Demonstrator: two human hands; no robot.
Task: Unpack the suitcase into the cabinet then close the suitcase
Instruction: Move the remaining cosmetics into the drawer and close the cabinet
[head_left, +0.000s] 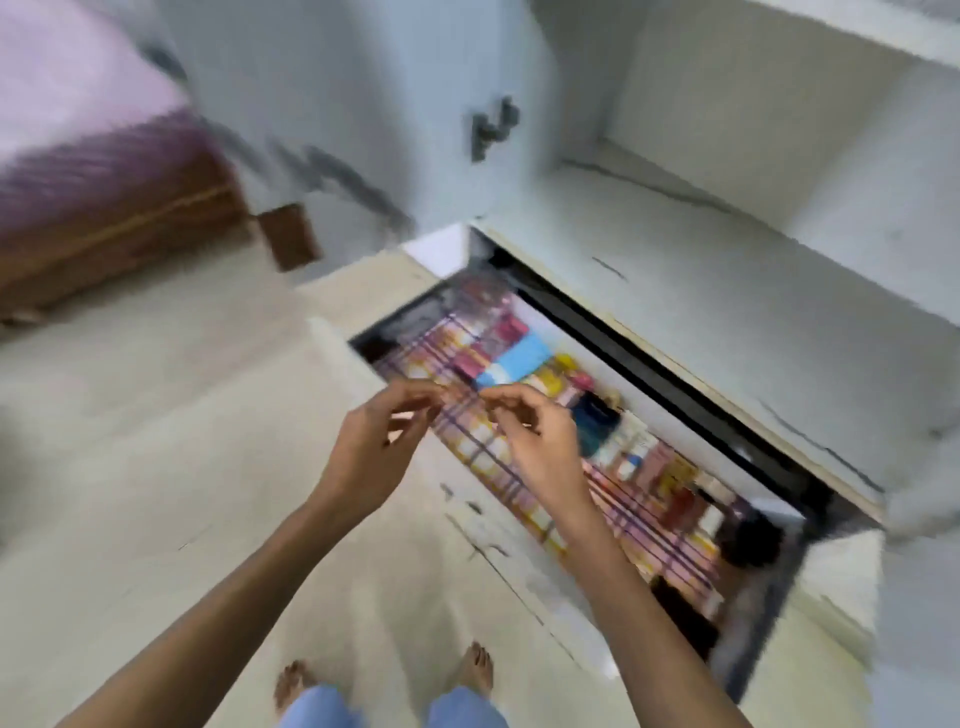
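Through the motion-blurred head camera we look down at our left hand (371, 449) and right hand (532, 441), held close together with fingers loosely curled. We cannot tell whether they pinch anything. Beneath them, an open drawer (618, 364) holds colourful packets (519, 358). The white cabinet (727, 249) stands ahead-right, its door (363, 104) open.

The only camera is looking steeply down from the person's head, facing the white wooden cabinet (727, 291) and its open drawer (519, 561) nearby.
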